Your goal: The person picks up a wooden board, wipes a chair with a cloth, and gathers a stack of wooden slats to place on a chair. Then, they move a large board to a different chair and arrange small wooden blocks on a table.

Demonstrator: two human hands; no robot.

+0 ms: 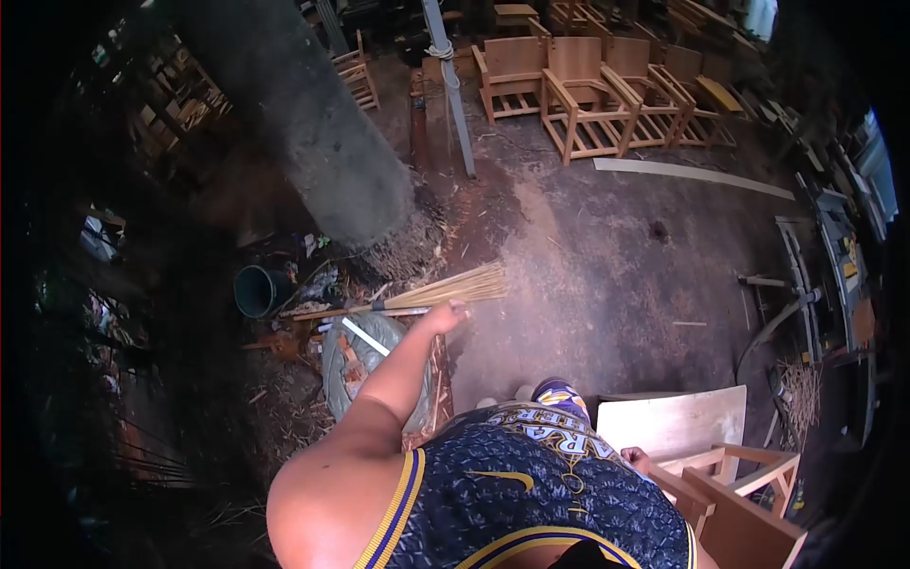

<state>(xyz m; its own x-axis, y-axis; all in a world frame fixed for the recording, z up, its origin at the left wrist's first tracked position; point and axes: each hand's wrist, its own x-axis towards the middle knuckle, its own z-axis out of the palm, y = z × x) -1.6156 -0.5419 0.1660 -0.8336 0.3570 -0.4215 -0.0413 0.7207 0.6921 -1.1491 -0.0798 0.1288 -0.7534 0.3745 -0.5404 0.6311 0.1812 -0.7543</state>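
Observation:
My left hand (450,315) is stretched forward with its fingers curled in, and nothing shows in it. In this view it overlaps a stick broom (460,286) lying on the ground. Under my left forearm is a grey-green sack (339,379) with wood scraps on it. My right hand (635,459), partly hidden by my jersey, is closed at the edge of a wooden chair (735,512). That chair is tilted beside my right side, its light frame and brown panel showing. Just beyond it is a pale wooden board (673,417).
A thick tree trunk (351,161) rises at left, with a dark green bucket (258,291) near its base. Several wooden chairs (583,95) stand at the back beside a leaning post (450,85). A long pale strip (692,176) lies before them. Metal frames (806,284) line the right.

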